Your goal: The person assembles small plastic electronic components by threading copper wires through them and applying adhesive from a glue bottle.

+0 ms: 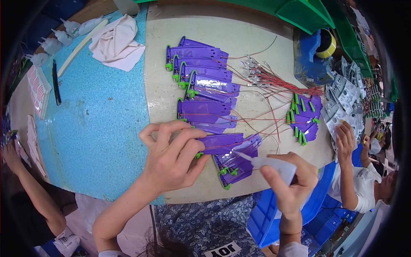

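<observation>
Gluing step, by the look of it: left hand (171,156) pinches a flat purple plastic piece with a green clip end (220,142) against the beige work board (162,64), fingers closed on its left end. Right hand (293,180) grips a small white squeeze bottle with a pointed nozzle (274,162), tip aimed at the purple piece, just above it; contact unclear. Piece sits near edge of board, centre, on top of a small heap of like pieces (235,167).

Next move, as a judgement: nozzle tip must land on the seam or wire spot, left hand keeping the piece flat and steady.

Around: a row of finished-looking purple pieces (201,81) stacked far-centre, thin red wires (274,79) trailing right from them to a bundle of clear-tipped ends. Smaller purple-and-green pile (304,118) at right. The wires cross close to the work spot and could snag the nozzle.

Far left on the blue mat (94,111): crumpled pinkish cloth (117,43), spare white bottles (64,36). Green bins (308,13) far right. A co-worker's hand (344,137) handles grey parts (342,98) at right; another person's arm (25,180) at left.
</observation>
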The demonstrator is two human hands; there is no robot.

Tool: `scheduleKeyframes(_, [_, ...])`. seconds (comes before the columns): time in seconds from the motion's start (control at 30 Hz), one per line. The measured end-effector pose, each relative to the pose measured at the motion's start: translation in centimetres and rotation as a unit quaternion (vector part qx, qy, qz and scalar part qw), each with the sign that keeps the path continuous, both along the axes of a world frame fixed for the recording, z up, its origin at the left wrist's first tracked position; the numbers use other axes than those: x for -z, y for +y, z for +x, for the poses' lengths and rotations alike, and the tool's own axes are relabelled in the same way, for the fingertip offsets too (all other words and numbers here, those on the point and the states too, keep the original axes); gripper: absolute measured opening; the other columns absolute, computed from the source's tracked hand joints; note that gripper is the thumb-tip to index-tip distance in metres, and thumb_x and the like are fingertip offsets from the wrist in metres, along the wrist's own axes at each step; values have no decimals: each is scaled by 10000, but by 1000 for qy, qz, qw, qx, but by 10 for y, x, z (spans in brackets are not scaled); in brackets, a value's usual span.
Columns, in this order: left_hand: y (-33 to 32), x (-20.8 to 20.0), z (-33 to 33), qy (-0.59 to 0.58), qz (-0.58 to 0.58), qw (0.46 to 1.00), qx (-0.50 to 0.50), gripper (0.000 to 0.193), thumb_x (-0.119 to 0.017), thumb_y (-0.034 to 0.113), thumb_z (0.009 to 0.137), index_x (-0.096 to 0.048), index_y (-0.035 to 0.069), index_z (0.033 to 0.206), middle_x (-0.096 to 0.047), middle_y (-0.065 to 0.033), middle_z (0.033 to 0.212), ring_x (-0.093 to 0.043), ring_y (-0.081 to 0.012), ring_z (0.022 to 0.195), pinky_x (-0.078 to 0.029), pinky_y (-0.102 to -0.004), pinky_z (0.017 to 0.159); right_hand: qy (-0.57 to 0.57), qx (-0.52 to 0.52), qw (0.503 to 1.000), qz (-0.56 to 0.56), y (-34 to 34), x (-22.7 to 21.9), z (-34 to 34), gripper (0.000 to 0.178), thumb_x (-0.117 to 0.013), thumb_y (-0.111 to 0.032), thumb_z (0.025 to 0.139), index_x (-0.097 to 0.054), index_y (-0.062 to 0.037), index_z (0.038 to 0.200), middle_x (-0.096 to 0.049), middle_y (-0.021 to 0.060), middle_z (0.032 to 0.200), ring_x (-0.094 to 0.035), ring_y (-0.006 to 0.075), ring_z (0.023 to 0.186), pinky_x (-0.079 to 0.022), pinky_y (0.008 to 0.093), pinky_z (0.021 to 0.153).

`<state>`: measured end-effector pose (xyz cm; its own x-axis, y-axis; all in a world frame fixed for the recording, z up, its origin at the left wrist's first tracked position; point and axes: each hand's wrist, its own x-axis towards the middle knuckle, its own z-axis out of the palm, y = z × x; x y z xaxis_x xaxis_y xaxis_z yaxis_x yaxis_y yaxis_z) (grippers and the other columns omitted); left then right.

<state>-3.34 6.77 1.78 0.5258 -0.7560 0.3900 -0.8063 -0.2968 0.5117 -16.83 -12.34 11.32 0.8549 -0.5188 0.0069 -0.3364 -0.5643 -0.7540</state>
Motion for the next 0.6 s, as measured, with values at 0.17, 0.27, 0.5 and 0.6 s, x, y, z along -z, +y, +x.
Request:
scheduleKeyframes(0.17, [-3, 4, 0, -13, -5, 1000, -18, 316, -831, 191, 633, -615, 135, 857, -674, 29, 1057, -564, -232, 1018, -254, -450, 908, 40, 86, 994, 51, -6, -6, -9, 173, -827, -82, 759, -723, 42, 820, -678, 50, 659, -587, 84, 564, -410, 227, 507])
scheduleKeyframes(0.27, [0, 1, -9, -33, -9, 999, 5, 314, -816, 285, 665, -637, 131, 872, -671, 34, 1059, -561, -222, 1019, -244, -460, 929, -2, 141, 986, 85, -7, -13, -15, 228, -774, -158, 750, -720, 56, 808, -652, 46, 648, -551, 87, 566, -383, 229, 532])
scheduleKeyframes(0.5, [-1, 5, -21, -45, 25, 998, -27, 311, -811, 297, 666, -608, 133, 835, -666, 39, 1061, -557, -230, 1001, -242, -460, 908, -35, 46, 996, 72, -3, -3, -13, 159, -795, -73, 764, -731, 46, 847, -684, 72, 679, -592, 92, 583, -421, 240, 523])
scheduleKeyframes(0.6, [0, 6, -19, -28, 13, 999, -16, 312, -825, 220, 642, -609, 135, 849, -668, 28, 1062, -560, -236, 1007, -252, -453, 887, -25, 0, 999, 41, 2, 9, 2, 142, -809, -49, 765, -732, 38, 847, -692, 83, 689, -619, 101, 590, -434, 250, 508])
